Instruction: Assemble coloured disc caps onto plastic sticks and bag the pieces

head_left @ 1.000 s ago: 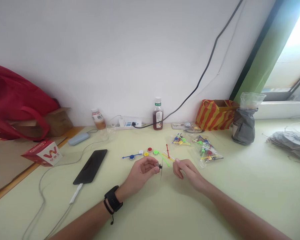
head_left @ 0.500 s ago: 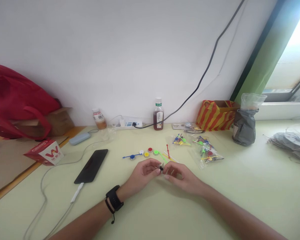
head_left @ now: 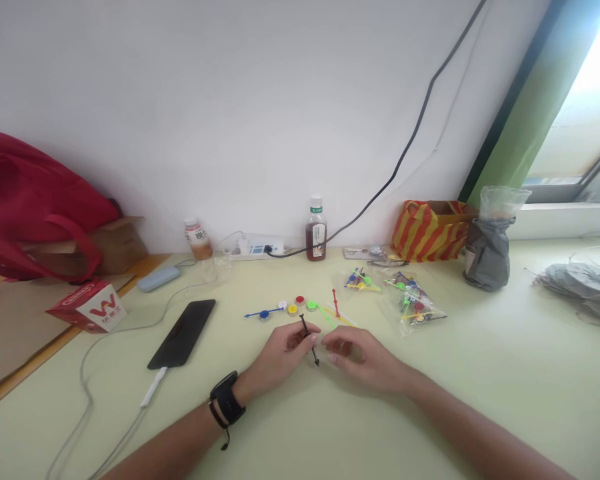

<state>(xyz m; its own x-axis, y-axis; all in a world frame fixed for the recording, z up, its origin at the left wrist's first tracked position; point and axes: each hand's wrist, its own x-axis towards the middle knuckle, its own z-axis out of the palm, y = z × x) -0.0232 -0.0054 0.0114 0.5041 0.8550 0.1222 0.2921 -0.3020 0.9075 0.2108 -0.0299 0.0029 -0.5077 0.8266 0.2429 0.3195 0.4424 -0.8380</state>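
Note:
My left hand (head_left: 293,347) pinches a black arrow-shaped spinner (head_left: 315,355) between thumb and fingers; the arrow lies aslant across the fingertips, its head pointing down. Whatever base it may have is hidden by the fingers. Close by on the right, my right hand (head_left: 357,350) is curled with thumb and fingers apart, and I see nothing in it. Just beyond the hands lie a blue arrow (head_left: 253,314), a red arrow (head_left: 336,303), a green arrow (head_left: 325,316) and small round discs, among them a yellow disc (head_left: 293,310) and a red disc (head_left: 300,301).
Clear bags of coloured arrows (head_left: 414,300) lie at the right. To the left are a phone (head_left: 183,333) on a cable and a red-and-white box (head_left: 90,307). A dark drink bottle (head_left: 317,233) and a power strip (head_left: 265,247) stand along the wall.
The black arrow spinner has turned in my left hand, so its length now shows across the fingers. My right fingertips have come slightly away from it.

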